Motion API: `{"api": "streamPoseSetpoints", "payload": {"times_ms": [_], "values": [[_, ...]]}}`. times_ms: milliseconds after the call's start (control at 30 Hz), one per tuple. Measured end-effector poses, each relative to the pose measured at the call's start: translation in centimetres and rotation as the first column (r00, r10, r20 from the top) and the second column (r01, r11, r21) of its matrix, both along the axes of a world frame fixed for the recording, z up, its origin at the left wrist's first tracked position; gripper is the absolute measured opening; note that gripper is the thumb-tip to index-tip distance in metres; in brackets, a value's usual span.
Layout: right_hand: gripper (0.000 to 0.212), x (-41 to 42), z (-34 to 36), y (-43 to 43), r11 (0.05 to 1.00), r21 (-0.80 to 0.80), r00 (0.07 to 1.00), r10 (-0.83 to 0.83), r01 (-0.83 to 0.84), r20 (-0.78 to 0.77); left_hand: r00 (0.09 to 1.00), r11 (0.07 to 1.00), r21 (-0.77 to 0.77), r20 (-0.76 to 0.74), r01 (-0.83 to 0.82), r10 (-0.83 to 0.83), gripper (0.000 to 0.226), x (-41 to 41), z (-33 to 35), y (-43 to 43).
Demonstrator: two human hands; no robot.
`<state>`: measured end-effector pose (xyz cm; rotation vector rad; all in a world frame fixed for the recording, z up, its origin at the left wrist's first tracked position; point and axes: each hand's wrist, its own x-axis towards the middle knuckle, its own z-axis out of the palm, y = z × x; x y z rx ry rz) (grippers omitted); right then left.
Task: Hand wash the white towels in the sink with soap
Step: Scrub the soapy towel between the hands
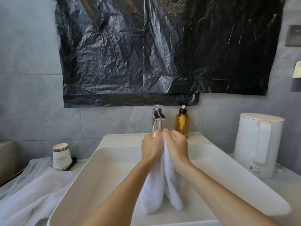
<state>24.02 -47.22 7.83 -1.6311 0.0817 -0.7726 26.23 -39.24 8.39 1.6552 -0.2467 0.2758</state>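
A white towel [160, 190] hangs folded above the white sink basin [101, 162], its two ends drooping toward me. My left hand [152, 145] and my right hand [175, 145] grip its top fold side by side, knuckles pressed together, just in front of the chrome faucet [157, 117]. Soap foam shows on my fingers. An amber pump bottle of soap [182, 123] stands right of the faucet on the sink's back rim. A second white towel [31, 196] lies crumpled on the counter left of the sink.
A stack of paper cups [61, 156] stands at the sink's left rear corner. A white electric kettle [259, 144] stands on the right counter. Black plastic sheeting [162, 46] covers the wall above the faucet.
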Motion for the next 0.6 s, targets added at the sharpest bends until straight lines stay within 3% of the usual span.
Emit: {"api": "streamPoseSetpoints", "payload": {"times_ms": [67, 133, 200, 300, 367, 533, 600], "values": [[0.034, 0.2, 0.5, 0.2, 1.0, 0.015, 1.0, 0.025, -0.025, -0.008, 0.999, 0.999, -0.008, -0.011, 0.041, -0.041, 0.037, 0.1, -0.2, 0.5], [0.035, 0.7, 1.3, -0.4, 0.988, 0.13, 0.996, -0.077, 0.081, -0.034, 0.983, 0.984, -0.024, -0.037, 0.178, -0.179, 0.036, -0.5, 0.0, 0.6], [0.036, 0.5, 1.1, -0.8, 0.978, 0.145, 0.988, -0.146, 0.151, -0.043, 0.967, 0.968, -0.062, -0.061, 0.244, -0.247, 0.028, -1.0, 0.0, 0.4], [0.038, -0.8, 0.6, 0.6, 1.0, -0.017, 1.0, 0.012, -0.012, 0.01, 0.993, 0.991, -0.12, -0.098, 0.058, -0.07, 0.027, 0.0, 0.1, 0.5], [0.043, -0.9, 0.8, 1.2, 0.996, -0.013, 0.996, 0.091, -0.091, -0.019, 0.992, 0.988, -0.155, -0.119, 0.011, -0.029, 0.03, 0.1, 0.1, 0.9], [0.038, 0.2, 1.3, 0.1, 0.98, 0.081, 0.984, -0.177, 0.179, -0.038, 0.961, 0.975, -0.103, -0.173, 0.198, -0.213, 0.027, -0.9, 0.3, 0.6], [0.038, -0.2, 0.7, 0.5, 0.994, 0.004, 0.994, -0.113, 0.113, 0.004, 0.98, 0.988, -0.095, -0.144, 0.124, -0.137, 0.028, -0.2, 0.2, 0.7]]}}
